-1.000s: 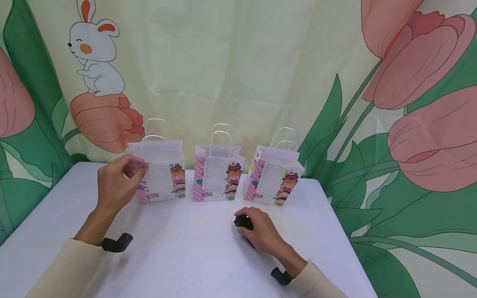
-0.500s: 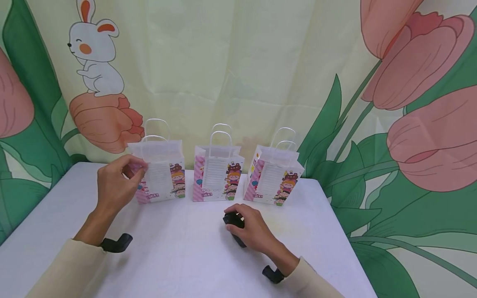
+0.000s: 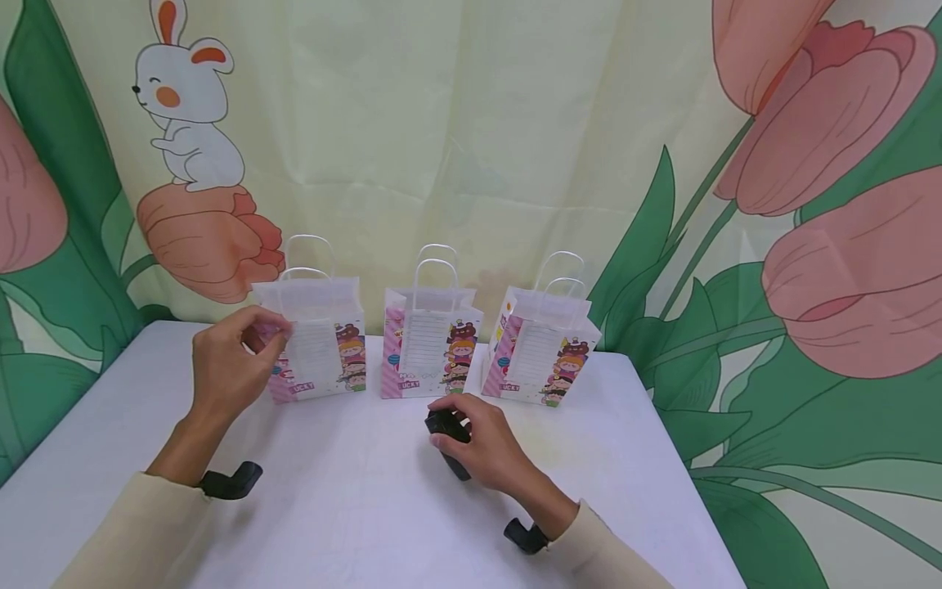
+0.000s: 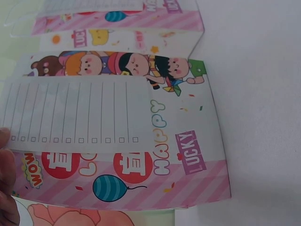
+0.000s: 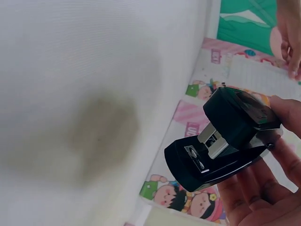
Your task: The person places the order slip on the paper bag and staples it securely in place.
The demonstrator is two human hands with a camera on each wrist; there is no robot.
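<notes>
In the head view my left hand [image 3: 231,360] is at the left paper bag [image 3: 353,384], thumb and forefinger together at the upper left corner of its lined paper sheet [image 3: 312,352]. The left wrist view shows those fingers [image 4: 5,169] at the sheet's end, the sheet lying flat on the bag's printed front. My right hand [image 3: 489,442] grips a black stapler [image 3: 447,425] above the table, in front of the middle paper bag [image 3: 390,376]. Seen from the right wrist, the stapler's jaws stand apart, its metal magazine showing between them.
A third paper bag [image 3: 493,376] stands to the right, also with a lined sheet on its front. All the bags have white loop handles. A white cloth covers the table [image 3: 353,507]. Behind it hangs a curtain [image 3: 515,123] printed with tulips and a rabbit.
My right hand has moved left and slightly away from me with the stapler, from before the right bag to before the middle one. My left hand has stayed put.
</notes>
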